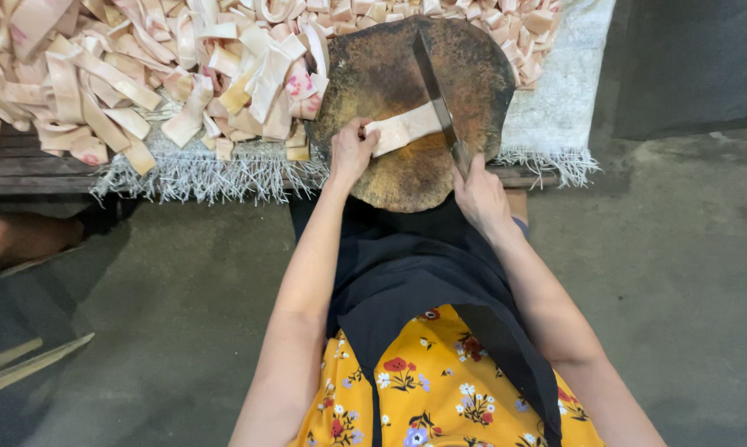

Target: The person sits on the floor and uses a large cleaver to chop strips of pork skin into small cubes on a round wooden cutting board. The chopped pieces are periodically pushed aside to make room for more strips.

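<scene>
A round, dark, worn chopping board [390, 66] lies on a low wooden bench. On it lies a pale strip of skin-like meat [406, 127]. My left hand [350, 153] presses down on the strip's near end. My right hand [478, 194] grips the handle of a long cleaver [435, 87], whose blade rests across the strip's far end.
A large heap of cut pale and pink strips [141, 74] covers a frayed white woven mat [555, 99] left of and behind the board. The wooden bench [26, 165] edge runs along the front. Below is grey concrete floor [679, 273]. Another person's limb [9, 240] shows at left.
</scene>
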